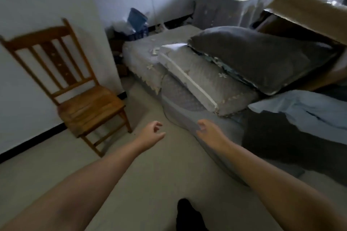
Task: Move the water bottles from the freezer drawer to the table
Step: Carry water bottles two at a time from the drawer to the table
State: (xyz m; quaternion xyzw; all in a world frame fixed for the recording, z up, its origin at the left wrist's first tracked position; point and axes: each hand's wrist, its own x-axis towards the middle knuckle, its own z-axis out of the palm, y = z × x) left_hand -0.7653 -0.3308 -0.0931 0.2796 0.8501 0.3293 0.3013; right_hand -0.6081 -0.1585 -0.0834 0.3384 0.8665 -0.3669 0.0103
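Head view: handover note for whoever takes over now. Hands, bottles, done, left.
Left hand: empty, fingers loosely curled, held out over the floor.
Right hand: empty, fingers relaxed, near the edge of the bed.
Water bottles, freezer drawer: not in view. A cluttered covered table stands far back by the window; too blurred to tell bottles on it.
Done: cannot tell.
Left: find the freezer, carry the bottles over.

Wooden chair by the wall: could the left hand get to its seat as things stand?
Probably yes. The left hand hangs empty, fingers loosely curled, over bare floor to the right of the wooden chair. Nothing lies between them, though it isn't touching the seat and would need to move leftward.
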